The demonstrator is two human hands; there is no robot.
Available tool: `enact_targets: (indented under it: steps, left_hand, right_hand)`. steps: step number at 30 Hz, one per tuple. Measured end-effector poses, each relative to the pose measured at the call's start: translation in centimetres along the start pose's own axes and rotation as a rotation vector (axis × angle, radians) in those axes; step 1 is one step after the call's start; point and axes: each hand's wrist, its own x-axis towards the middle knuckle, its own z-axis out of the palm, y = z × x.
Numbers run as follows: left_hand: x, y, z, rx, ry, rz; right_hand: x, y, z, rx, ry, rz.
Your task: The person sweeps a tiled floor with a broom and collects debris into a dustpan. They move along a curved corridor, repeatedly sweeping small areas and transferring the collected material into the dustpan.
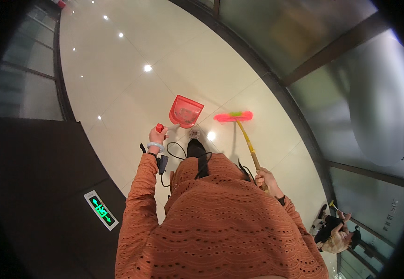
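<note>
My left hand (158, 135) grips the red-topped handle of a long-handled dustpan. The red plastic dustpan (187, 111) is ahead of my feet, with some grey debris or dirt visible in its pan. In my right hand (266, 178) is the yellowish stick of a broom (246, 136), held beside my hip. Its pink and green bristle head (233, 116) lies to the right of the dustpan, apart from it. One of my shoes (194, 134) shows just behind the dustpan; the other is hidden.
Glossy cream floor tiles (125, 87) reflect ceiling lights. Frosted glass panels (327, 87) line the right side. On the left, a dark wall (48, 167) carries a lit green exit sign (101, 210). Another person (336, 232) is at the lower right, holding a yellow-headed tool beside the glass.
</note>
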Motion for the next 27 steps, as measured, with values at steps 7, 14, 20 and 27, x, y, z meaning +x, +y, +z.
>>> enact_targets:
  steps: [7, 14, 20, 27]
  left_hand:
    - [7.2, 1.3, 1.8, -0.031, -0.02, -0.112]
    - [16.4, 4.0, 3.8, 0.07, -0.049, -0.171]
    - [20.6, 6.4, 4.1, 0.137, -0.106, -0.179]
    - [25.4, 7.8, 6.1, 0.227, -0.108, -0.158]
  right_hand:
    - [3.2, -4.0, 7.1, 0.03, -0.034, -0.031]
    - [12.6, -13.0, 16.7, -0.114, -0.037, -0.104]
    - [19.9, -18.4, 22.3, -0.164, -0.118, -0.136]
    - [24.1, -18.2, 24.9, -0.516, -0.024, -0.077]
